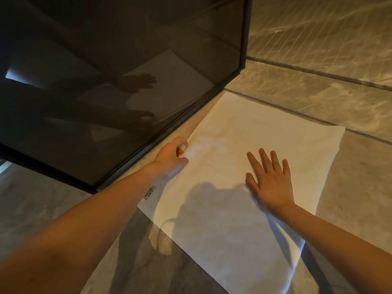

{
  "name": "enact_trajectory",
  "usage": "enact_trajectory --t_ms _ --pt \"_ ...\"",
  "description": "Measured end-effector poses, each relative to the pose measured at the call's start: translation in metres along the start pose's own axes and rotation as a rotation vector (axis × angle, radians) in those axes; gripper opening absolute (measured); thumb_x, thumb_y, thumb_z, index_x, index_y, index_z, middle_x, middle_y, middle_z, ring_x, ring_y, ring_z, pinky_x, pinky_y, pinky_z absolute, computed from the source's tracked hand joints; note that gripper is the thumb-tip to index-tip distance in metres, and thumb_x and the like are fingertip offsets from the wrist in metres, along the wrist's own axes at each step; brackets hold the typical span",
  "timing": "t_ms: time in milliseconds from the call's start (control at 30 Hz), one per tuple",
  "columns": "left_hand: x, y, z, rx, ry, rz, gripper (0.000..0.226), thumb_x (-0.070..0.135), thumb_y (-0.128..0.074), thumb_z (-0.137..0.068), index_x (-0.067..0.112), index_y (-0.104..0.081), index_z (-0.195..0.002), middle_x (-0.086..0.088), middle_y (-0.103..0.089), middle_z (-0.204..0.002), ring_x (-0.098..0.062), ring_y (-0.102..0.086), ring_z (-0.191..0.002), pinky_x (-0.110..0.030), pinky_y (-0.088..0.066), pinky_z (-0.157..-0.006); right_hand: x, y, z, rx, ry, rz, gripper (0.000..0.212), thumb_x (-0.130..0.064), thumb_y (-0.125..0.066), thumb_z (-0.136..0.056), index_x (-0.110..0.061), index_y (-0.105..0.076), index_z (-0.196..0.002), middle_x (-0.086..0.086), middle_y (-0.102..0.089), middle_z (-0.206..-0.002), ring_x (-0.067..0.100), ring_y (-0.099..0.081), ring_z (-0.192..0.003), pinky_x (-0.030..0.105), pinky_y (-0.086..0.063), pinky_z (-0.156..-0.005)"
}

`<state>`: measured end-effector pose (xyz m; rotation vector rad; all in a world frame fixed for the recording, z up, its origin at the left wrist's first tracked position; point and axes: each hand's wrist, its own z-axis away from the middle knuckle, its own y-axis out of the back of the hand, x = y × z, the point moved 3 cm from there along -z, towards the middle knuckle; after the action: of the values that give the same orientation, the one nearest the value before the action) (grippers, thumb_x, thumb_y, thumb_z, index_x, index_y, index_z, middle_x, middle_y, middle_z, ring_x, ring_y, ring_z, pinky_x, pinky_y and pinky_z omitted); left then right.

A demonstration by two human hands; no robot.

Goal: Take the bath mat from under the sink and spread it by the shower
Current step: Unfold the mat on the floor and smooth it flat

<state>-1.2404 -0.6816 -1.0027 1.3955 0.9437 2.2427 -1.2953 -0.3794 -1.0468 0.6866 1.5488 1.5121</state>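
Observation:
A white bath mat point(254, 132) lies flat on the tiled floor, its long left edge running along the dark frame of the shower's tinted glass wall point(127, 66). A small label point(150, 192) sticks out at the mat's left edge. My left hand point(172, 154) pinches that left edge close to the shower frame, fingers curled on the cloth. My right hand point(270, 179) rests flat on the middle of the mat, fingers spread, holding nothing.
Beige marbled floor tiles point(318, 88) with dark grout lines surround the mat. The black shower frame point(161, 136) runs diagonally from the glass corner post point(244, 35) down to the left. The glass reflects my arms and the mat.

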Motion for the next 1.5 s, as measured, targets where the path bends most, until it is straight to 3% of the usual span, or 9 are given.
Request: enact_trajectory --t_ms 400,567,967,1100,1200,1233,1267,1333,1500 --pt "0.01 0.013 0.0 -0.393 0.035 0.296 0.026 -0.002 -0.063 -0.086 0.023 -0.06 -0.083 -0.005 -0.039 -0.063 -0.021 -0.03 -0.053 -0.035 -0.02 -0.052 -0.001 -0.001 -0.002 -0.021 -0.021 0.045 0.065 -0.057 -0.005 -0.093 -0.038 0.004 -0.155 0.001 0.001 -0.165 0.027 0.007 -0.151 0.049 0.001 -0.121" --pt "0.017 0.014 0.005 -0.518 0.129 0.417 0.04 -0.007 -0.057 -0.091 0.023 -0.073 -0.112 0.008 -0.053 -0.134 -0.014 -0.055 -0.121 -0.028 -0.052 -0.093 0.001 -0.003 -0.003 -0.019 -0.019 0.054 0.066 -0.058 -0.001 -0.092 -0.038 0.003 -0.155 0.001 0.0 -0.165 0.027 0.006 -0.151 0.049 0.001 -0.121" --pt "0.061 0.002 0.025 -0.708 0.078 0.528 0.066 -0.012 -0.052 -0.087 0.037 -0.062 -0.129 0.006 -0.031 -0.156 -0.022 -0.023 -0.146 -0.046 -0.025 -0.119 -0.001 0.022 -0.023 -0.058 -0.125 -0.149 0.056 -0.055 -0.022 -0.094 -0.044 -0.025 -0.149 0.005 -0.033 -0.153 0.034 -0.026 -0.138 0.047 -0.023 -0.11" --pt "0.094 -0.018 0.042 -0.786 -0.097 0.297 0.067 -0.007 -0.056 -0.084 0.042 -0.059 -0.13 0.014 -0.038 -0.151 -0.008 -0.03 -0.14 -0.024 -0.032 -0.108 -0.019 0.081 -0.068 -0.158 -0.126 -0.779 0.04 -0.042 -0.032 -0.103 -0.046 -0.034 -0.142 0.008 -0.06 -0.115 0.03 -0.064 -0.086 0.034 -0.051 -0.066" --pt "0.119 -0.033 0.055 -0.809 -0.216 0.048 0.071 -0.001 -0.057 -0.079 0.048 -0.055 -0.131 0.033 -0.055 -0.12 0.003 -0.048 -0.121 -0.009 -0.041 -0.081 -0.036 0.1 -0.073 -0.481 -0.09 -0.592 0.039 -0.056 -0.035 -0.095 -0.041 -0.049 -0.129 -0.007 -0.057 -0.104 0.023 -0.067 -0.077 0.025 -0.055 -0.051" --pt "0.125 -0.036 0.058 -0.805 -0.25 -0.01 0.072 -0.001 -0.056 -0.078 0.047 -0.054 -0.132 0.045 -0.026 -0.099 0.005 -0.053 -0.11 -0.007 -0.041 -0.068 -0.037 0.101 -0.072 -0.552 -0.099 -0.454 0.043 -0.055 -0.042 -0.093 -0.028 -0.058 -0.121 -0.003 -0.062 -0.103 0.025 -0.068 -0.078 0.027 -0.058 -0.053" --pt "0.129 -0.039 0.061 -0.801 -0.282 -0.057 0.073 -0.001 -0.056 -0.077 0.047 -0.053 -0.133 0.021 -0.043 -0.122 0.006 -0.061 -0.081 -0.009 -0.04 -0.06 -0.035 0.101 -0.072 -0.574 -0.122 -0.349 0.045 -0.051 -0.05 -0.09 -0.015 -0.064 -0.113 0.005 -0.067 -0.102 0.027 -0.07 -0.079 0.031 -0.061 -0.058" --pt "0.134 -0.044 0.066 -0.806 -0.321 -0.105 0.075 0.0 -0.055 -0.076 0.051 -0.053 -0.131 0.009 -0.063 -0.1 -0.008 -0.045 -0.061 -0.023 -0.04 -0.061 -0.028 0.1 -0.069 -0.549 -0.155 -0.305 0.034 -0.039 -0.062 -0.088 -0.006 -0.066 -0.096 0.012 -0.068 -0.094 0.027 -0.07 -0.074 0.031 -0.061 -0.058" --pt "0.135 -0.049 0.075 -0.838 -0.308 -0.04 0.075 0.003 -0.055 -0.075 0.06 -0.053 -0.125 0.0 -0.048 -0.143 -0.023 -0.044 -0.091 -0.038 -0.039 -0.081 -0.009 0.095 -0.057 -0.425 -0.178 -0.615 0.02 0.003 -0.051 -0.084 -0.009 -0.062 -0.095 0.0 -0.053 -0.089 0.018 -0.056 -0.074 0.019 -0.046 -0.041"
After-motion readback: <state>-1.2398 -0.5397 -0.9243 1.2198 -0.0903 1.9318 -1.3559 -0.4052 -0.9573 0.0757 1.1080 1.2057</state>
